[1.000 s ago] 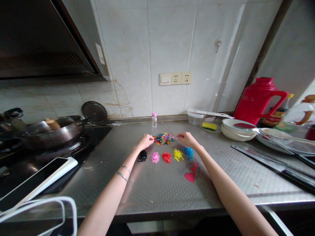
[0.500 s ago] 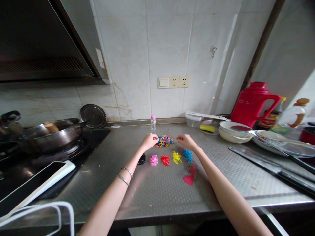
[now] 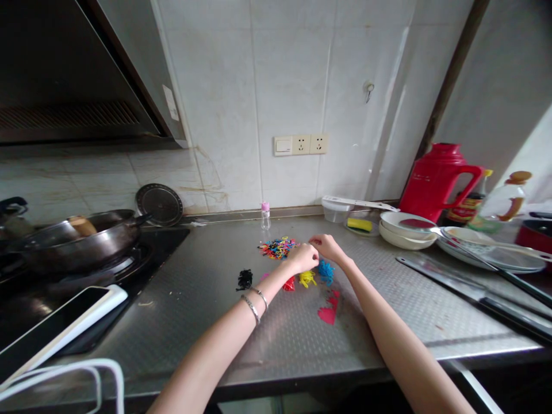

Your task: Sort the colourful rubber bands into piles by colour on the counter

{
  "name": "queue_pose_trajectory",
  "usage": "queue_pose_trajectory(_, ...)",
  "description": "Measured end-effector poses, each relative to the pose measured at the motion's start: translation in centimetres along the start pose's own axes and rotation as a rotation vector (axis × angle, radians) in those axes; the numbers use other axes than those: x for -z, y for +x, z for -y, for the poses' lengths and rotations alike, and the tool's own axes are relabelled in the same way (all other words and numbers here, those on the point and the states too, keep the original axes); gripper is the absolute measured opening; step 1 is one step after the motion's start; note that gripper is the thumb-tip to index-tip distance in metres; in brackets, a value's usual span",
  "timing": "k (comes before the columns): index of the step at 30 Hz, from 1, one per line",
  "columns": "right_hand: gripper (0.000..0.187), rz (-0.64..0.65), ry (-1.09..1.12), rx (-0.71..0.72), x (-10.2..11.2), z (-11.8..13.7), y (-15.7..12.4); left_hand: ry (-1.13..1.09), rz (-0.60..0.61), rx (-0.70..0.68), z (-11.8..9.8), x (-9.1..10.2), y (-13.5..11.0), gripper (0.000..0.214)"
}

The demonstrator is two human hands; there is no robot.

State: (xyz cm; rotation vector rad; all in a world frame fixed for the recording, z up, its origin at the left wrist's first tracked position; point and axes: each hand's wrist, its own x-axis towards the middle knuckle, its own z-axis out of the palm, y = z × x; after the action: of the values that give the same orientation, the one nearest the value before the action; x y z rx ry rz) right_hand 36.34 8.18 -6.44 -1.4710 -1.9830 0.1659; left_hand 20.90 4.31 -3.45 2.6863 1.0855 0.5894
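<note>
A mixed heap of multicoloured rubber bands (image 3: 278,247) lies on the steel counter, with a row of sorted piles in front of it. The row holds black bands (image 3: 245,279), red bands (image 3: 288,284), yellow bands (image 3: 307,279) and blue bands (image 3: 326,272); my left forearm covers most of a pink pile. My left hand (image 3: 303,258), fingers pinched, hovers over the yellow pile at the heap's right edge. Close beside it, my right hand (image 3: 328,248) is pinched above the blue pile. Whatever the fingertips hold is too small or hidden to make out.
A small clear bottle (image 3: 265,218) with a pink cap stands behind the heap. Red scraps (image 3: 329,310) lie nearer the front. To the right are bowls (image 3: 405,233), a knife (image 3: 440,279) and a red thermos (image 3: 437,181); to the left, a pan (image 3: 81,241) sits on the stove.
My left hand has moved right, from the heap's left side to beside my right hand, uncovering the black pile and covering most of the pink one. My right hand has hardly moved.
</note>
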Motion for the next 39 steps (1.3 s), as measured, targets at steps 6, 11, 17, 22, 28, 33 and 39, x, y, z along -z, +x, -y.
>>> queue_pose_trajectory(6, 0.028, -0.012, -0.002, -0.041, 0.0, -0.5, -0.1, -0.058, -0.015, -0.008, 0.5, 0.2, -0.1, 0.019)
queue_pose_trajectory(11, 0.028, -0.001, 0.001, -0.09, -0.4, -1.1, 0.1, -0.059, -0.099, 0.081, 4.9, 1.7, -0.8, 0.024)
queue_pose_trajectory(17, 0.027, 0.046, -0.029, -0.089, -0.7, -0.6, 0.1, -0.132, -0.194, 0.293, 11.5, 3.8, -2.9, 0.026)
queue_pose_trajectory(22, 0.024, 0.089, -0.086, -0.044, -0.9, 1.0, -0.4, -0.268, -0.265, 0.421, 14.8, 5.2, -5.5, 0.031)
queue_pose_trajectory(28, 0.021, 0.132, -0.206, 0.011, -1.6, 2.6, -0.6, -0.379, -0.301, 0.512, 16.3, 5.6, -7.5, 0.03)
queue_pose_trajectory(33, 0.022, 0.132, -0.295, 0.022, -1.9, 3.0, -0.8, -0.424, -0.309, 0.538, 16.3, 5.7, -8.2, 0.029)
queue_pose_trajectory(39, 0.023, 0.141, -0.341, 0.055, -1.9, 3.2, -1.0, -0.439, -0.32, 0.528, 16.2, 6.0, -8.5, 0.029)
